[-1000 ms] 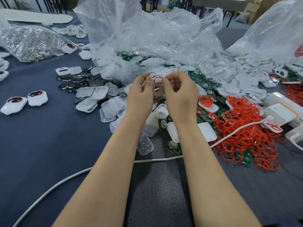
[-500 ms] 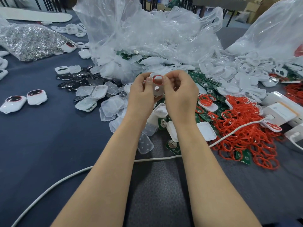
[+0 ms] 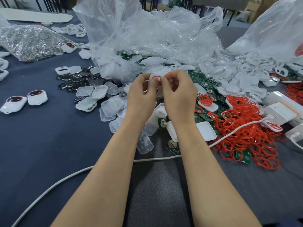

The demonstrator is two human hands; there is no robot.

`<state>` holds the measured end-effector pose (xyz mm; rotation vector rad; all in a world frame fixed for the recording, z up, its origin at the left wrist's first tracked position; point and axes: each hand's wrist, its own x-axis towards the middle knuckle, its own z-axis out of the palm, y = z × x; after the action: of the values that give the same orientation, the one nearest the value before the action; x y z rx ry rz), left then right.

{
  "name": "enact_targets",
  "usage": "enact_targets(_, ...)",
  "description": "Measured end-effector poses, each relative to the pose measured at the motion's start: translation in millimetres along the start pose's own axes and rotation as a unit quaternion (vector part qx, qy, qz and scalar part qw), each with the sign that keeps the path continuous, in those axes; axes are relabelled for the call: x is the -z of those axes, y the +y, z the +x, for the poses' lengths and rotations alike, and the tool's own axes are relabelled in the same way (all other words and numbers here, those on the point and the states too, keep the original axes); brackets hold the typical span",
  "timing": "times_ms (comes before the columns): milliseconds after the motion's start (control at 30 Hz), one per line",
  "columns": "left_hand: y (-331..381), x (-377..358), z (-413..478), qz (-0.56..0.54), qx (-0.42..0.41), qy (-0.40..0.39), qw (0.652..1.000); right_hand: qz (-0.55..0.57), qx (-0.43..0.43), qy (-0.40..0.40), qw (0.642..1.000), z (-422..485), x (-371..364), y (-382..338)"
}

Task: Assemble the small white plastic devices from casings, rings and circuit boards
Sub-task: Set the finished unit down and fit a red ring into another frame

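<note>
While both hands (image 3: 161,94) pinch it, casing (image 3: 152,78) between fingertips, ring (image 3: 156,77) seemingly seated

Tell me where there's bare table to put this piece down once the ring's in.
The widest bare cloth lies on your left, between the two finished devices, the clear covers and the white cable. Straight ahead and right is crowded: red rings, circuit boards and white casings.

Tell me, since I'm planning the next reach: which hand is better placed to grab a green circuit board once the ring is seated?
Probably the right hand. The green circuit boards lie mostly on its side; the left hand grips the small white plastic casing bearing the red rubber ring.
</note>
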<state>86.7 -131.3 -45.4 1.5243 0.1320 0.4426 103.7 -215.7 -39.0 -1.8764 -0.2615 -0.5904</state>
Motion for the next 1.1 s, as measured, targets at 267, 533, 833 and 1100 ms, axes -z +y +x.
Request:
enact_targets(267,0.3,5.6,1.8,-0.020,-0.006,-0.022,1.000,0.267,-0.213,-0.099,0.934,11.7,7.6,13.3)
enact_targets(533,2.1,7.8,0.1,-0.103,0.028,-0.045,0.993,0.283,-0.222,-0.168,0.918,9.5,7.9,16.7)
enact_targets(833,-0.1,6.9,-2.3,-0.113,0.012,-0.101,0.988,0.253,-0.211,-0.128,0.935,10.2,2.8,17.3)
enact_targets(1100,-4.8,4.7,1.4,-0.073,0.024,-0.054,0.996,0.222,-0.183,-0.127,0.949,8.5,-0.7,16.1)
